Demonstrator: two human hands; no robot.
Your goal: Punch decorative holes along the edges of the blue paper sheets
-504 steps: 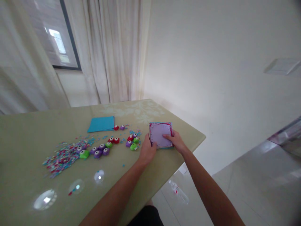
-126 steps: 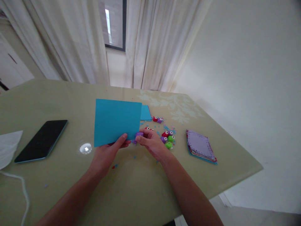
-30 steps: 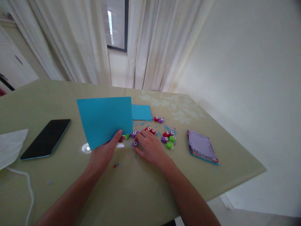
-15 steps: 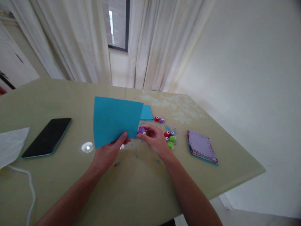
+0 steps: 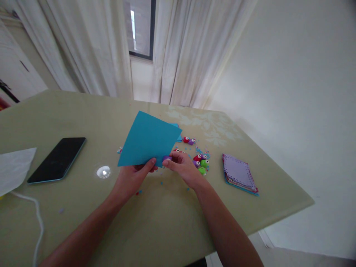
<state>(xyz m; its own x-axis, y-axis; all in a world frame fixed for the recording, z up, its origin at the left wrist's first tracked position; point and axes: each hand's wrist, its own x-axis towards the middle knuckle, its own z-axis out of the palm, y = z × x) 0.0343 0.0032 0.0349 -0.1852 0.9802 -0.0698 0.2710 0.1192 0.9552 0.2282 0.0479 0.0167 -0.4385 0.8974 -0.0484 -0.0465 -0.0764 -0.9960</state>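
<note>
A blue sheet of paper (image 5: 150, 139) is pinched at its lower edge by my left hand (image 5: 136, 178), thumb on the near face. My right hand (image 5: 180, 165) is closed on a small purple paper punch (image 5: 167, 158), which sits at the sheet's lower right corner; the fingers partly hide it. Past that hand lie several punches with toy eyes, among them a red one (image 5: 197, 157) and a green one (image 5: 204, 163). Farther back are another red punch (image 5: 186, 139) and a purple one (image 5: 191, 141). Punched paper bits (image 5: 202, 151) are scattered around them.
A stack of coloured papers with punched edges (image 5: 239, 172) lies at the right. More blue paper (image 5: 178, 137) shows behind the held sheet. On the left are a dark tablet (image 5: 58, 161), a white sheet (image 5: 16, 167) and a white cable (image 5: 39, 218).
The blue sheet has turned clockwise and shifted right with my left hand. Its lower right corner now meets the purple punch, which my right hand keeps holding in nearly the same place.
</note>
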